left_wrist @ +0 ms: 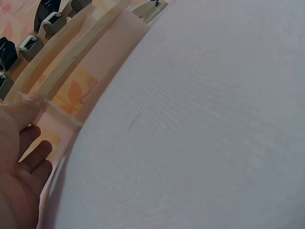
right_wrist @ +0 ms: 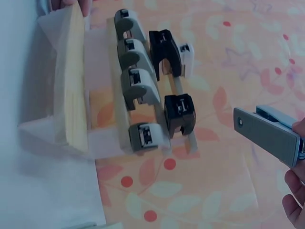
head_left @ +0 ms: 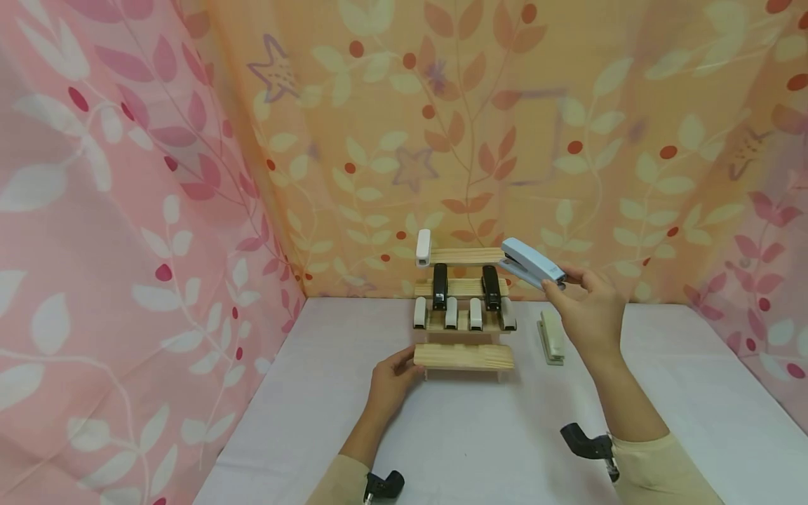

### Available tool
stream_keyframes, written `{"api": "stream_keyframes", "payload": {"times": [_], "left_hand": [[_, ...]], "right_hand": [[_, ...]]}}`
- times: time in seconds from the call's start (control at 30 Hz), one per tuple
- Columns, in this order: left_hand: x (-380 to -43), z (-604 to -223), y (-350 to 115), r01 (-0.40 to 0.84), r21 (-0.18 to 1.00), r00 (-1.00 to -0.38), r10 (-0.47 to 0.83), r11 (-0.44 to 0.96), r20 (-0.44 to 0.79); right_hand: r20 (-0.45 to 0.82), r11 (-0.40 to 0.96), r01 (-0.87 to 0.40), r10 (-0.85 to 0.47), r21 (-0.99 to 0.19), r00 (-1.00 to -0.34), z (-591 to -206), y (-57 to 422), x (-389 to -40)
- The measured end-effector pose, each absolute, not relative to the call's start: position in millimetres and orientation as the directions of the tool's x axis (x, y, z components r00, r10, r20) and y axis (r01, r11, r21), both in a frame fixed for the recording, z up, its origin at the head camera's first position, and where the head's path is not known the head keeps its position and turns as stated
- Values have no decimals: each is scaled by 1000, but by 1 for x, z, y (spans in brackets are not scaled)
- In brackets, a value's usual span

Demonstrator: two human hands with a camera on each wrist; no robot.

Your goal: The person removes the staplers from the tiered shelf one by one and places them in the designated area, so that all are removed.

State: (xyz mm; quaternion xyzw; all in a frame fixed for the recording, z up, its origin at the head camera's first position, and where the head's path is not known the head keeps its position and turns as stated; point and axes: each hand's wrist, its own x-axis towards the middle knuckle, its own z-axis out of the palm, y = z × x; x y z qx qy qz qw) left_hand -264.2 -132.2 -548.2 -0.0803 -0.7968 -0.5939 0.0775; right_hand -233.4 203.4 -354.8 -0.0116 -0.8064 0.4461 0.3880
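Note:
My right hand [head_left: 590, 315] holds a light blue stapler [head_left: 533, 263] by its rear end, raised beside the right end of the top shelf. My left hand [head_left: 389, 384] grips the left end of the front, lowest board of a stepped wooden rack [head_left: 463, 358]. On the rack's top shelf, at the left, stands a white stapler [head_left: 423, 248]. One tier below are two black staplers, a left one [head_left: 440, 286] and a right one [head_left: 491, 287]. Several grey-and-white staplers [head_left: 451, 313] line the tier under those. The right wrist view shows the held stapler [right_wrist: 267, 136] apart from the rack.
A pale green stapler [head_left: 551, 339] lies on the white-covered table [head_left: 467, 442], right of the rack. Behind the rack hangs an orange leaf-patterned curtain [head_left: 467, 140]. Pink patterned cloth [head_left: 126, 245] closes off the left side, with more on the right.

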Motion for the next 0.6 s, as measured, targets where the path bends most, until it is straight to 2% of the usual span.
{"api": "stream_keyframes", "payload": {"times": [0.2, 0.6], "left_hand": [[-264, -549, -132, 221, 933, -975, 29, 285, 222], [-263, -547, -130, 203, 937, -978, 18, 284, 206]], "right_hand": [[641, 646, -300, 389, -702, -661, -366, 219, -221], [620, 647, -234, 467, -726, -631, -389, 251, -200]]}}
